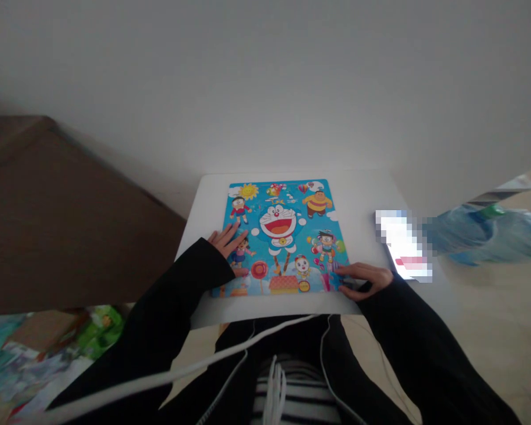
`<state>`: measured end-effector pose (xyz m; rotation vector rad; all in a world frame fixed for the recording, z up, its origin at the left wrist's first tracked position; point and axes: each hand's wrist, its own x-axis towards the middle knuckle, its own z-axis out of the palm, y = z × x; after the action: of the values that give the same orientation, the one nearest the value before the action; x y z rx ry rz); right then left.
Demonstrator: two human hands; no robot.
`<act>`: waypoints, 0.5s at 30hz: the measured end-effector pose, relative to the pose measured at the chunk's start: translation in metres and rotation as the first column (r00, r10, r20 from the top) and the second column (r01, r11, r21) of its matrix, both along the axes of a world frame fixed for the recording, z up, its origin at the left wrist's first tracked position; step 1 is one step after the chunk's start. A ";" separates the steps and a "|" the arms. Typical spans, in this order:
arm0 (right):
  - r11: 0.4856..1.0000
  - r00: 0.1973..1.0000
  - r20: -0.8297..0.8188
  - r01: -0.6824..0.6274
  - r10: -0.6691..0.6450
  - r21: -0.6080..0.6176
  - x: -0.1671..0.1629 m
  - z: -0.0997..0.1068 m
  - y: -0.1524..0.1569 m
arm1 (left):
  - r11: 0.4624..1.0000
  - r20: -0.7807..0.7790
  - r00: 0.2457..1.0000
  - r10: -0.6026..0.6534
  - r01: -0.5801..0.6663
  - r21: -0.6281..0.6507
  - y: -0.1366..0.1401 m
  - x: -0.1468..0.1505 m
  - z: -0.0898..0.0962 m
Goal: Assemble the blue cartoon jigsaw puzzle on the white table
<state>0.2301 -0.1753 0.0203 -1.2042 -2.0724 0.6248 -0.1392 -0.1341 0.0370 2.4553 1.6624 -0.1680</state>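
Observation:
A bright blue cartoon jigsaw puzzle (278,236) lies flat on a small white table, its picture showing a big smiling cat figure with several characters round it. My left hand (228,243) rests on the puzzle's left edge, fingers stretched out and spread over a character there. At the lower right corner, my right hand (365,280) has thumb and fingers bent around a small blue puzzle piece (335,280). The fingers partly cover this piece, and how far it sits in the puzzle is hard to see.
A lit phone (402,245) lies at the right of the white table (367,195). A pale wall stands behind it, with a dark brown cabinet (84,224) to the left. Bags and clutter (48,348) are at lower left. A white cable (194,363) crosses in front of my body.

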 end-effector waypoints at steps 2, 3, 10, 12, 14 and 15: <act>1.000 1.000 -0.005 0.019 -0.019 0.001 -0.001 -0.001 -0.001 | 0.999 0.025 1.000 0.011 -0.012 0.047 -0.002 0.002 -0.003; 1.000 1.000 -0.007 0.023 -0.023 0.004 -0.002 -0.001 -0.001 | 0.997 0.036 0.999 0.015 -0.018 0.069 -0.002 0.002 -0.004; 0.998 0.999 -0.028 -0.028 0.030 0.056 -0.009 0.021 0.010 | 0.986 0.093 0.996 0.002 -0.017 0.168 -0.002 0.006 -0.008; 0.992 0.998 -0.007 -0.064 0.065 0.109 -0.019 0.035 0.022 | 0.985 0.095 0.995 -0.003 -0.014 0.174 -0.001 0.006 -0.008; 0.974 0.991 0.020 -0.131 0.130 0.184 -0.037 0.048 0.042 | 0.985 0.100 0.995 0.000 -0.018 0.173 0.001 0.006 -0.009; 0.960 0.980 0.041 -0.200 0.196 0.198 -0.049 0.052 0.056 | 0.985 0.105 0.994 0.004 -0.022 0.171 0.001 0.006 -0.009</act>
<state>0.1814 -0.1196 0.0722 -0.9002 -2.2321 0.4794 -0.1329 -0.1330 0.0279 2.5255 1.7135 0.1084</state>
